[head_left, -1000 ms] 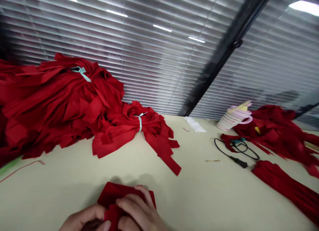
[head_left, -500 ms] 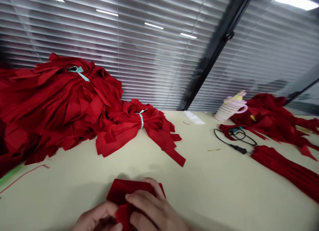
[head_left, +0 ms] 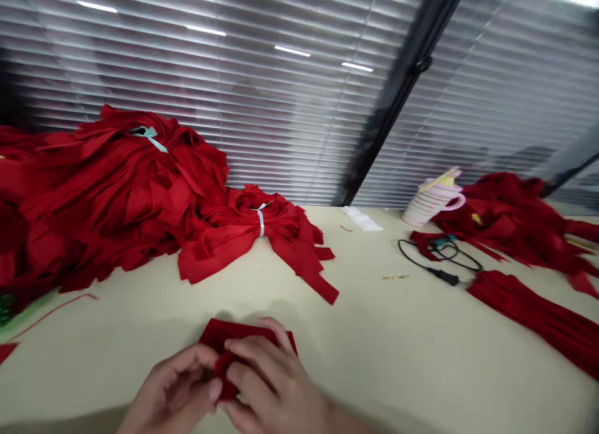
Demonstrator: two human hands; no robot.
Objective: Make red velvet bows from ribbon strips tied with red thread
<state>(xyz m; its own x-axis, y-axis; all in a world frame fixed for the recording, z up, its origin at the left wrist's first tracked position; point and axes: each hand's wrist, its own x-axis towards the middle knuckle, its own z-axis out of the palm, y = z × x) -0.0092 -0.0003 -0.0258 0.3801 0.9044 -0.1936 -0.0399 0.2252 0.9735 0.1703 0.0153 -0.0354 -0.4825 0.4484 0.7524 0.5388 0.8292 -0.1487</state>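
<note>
A small folded piece of red cloth (head_left: 219, 334) lies on the pale table (head_left: 374, 347) near the front edge. My left hand (head_left: 175, 390) pinches its near edge with curled fingers. Over the same piece, my right hand (head_left: 271, 384) is closed, fingers pressing the cloth from above and the right. Both hands meet at the piece, which they partly hide.
A big heap of red cloth strips (head_left: 93, 197) fills the back left, with a tied bundle (head_left: 253, 234) beside it. More red strips (head_left: 524, 228) and a flat stack (head_left: 538, 315) lie at right, near a black cable (head_left: 435, 262) and a stack of tape rolls (head_left: 433, 200).
Both hands have moved further up into view with the red piece; the left fingers have closed more on its edge. The camera has shifted slightly.
</note>
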